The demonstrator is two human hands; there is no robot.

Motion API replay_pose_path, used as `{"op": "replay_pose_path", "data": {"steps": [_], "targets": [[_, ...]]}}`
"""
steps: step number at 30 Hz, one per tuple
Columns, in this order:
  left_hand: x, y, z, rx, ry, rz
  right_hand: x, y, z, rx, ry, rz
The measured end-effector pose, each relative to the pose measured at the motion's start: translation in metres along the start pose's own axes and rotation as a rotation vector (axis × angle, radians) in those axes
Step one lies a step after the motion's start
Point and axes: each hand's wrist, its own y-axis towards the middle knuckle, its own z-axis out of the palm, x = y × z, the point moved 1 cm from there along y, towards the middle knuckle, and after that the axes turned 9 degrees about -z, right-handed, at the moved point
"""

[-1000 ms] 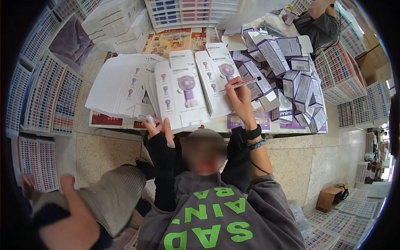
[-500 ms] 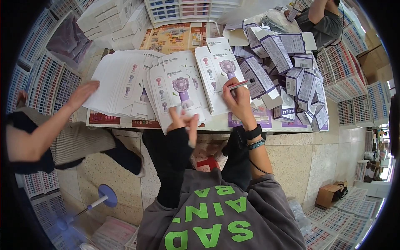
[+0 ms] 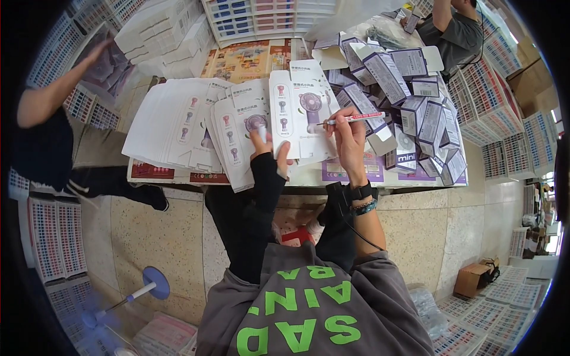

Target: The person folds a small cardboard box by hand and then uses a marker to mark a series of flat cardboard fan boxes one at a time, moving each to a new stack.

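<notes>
My right hand point(image 3: 349, 133) grips a red and white marker pen point(image 3: 363, 117), its tip close to the surface of a flat white carton point(image 3: 291, 127) printed with a purple handheld fan. At that carton's lower left edge is my left hand point(image 3: 270, 148), in a black sleeve. The left thumb lies on the carton and its fingers reach over the neighbouring stack of flat cartons point(image 3: 228, 155); part of the grip is hidden. Something small and white shows by the left fingertips, too small to name. More flat cartons point(image 3: 157, 121) lie fanned out farther left.
Purple and white folded boxes point(image 3: 430, 124) lie heaped on the right of the table. White cartons point(image 3: 148, 35) are stacked at the back left, beside a white plastic crate point(image 3: 261, 21). Another person point(image 3: 53, 124) stands at left; one more point(image 3: 457, 35) is at back right.
The front fan carton has shifted left, and my left hand has moved up to its edge. My right hand with the marker pen has turned slightly. The person at left has drawn back from the cartons.
</notes>
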Motion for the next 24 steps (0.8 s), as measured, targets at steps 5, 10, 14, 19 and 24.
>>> {"op": "replay_pose_path", "data": {"steps": [5,10,14,19,24], "targets": [[-0.011,-0.018,-0.046,-0.196,-0.039,-0.089,0.007,0.003,0.004,0.124,-0.298,-0.084],[0.015,-0.018,-0.082,-0.374,0.326,0.188,-0.01,0.004,0.002,0.239,-0.608,-0.064],[0.016,-0.02,-0.091,-0.354,0.438,0.219,-0.015,-0.001,0.0,0.253,-0.685,-0.062],[-0.009,-0.034,-0.089,-0.233,0.225,-0.043,-0.02,-0.003,-0.004,0.21,-0.669,-0.028],[-0.002,-0.041,-0.09,-0.09,0.081,0.001,-0.019,-0.004,-0.001,0.208,-0.679,-0.044]]}}
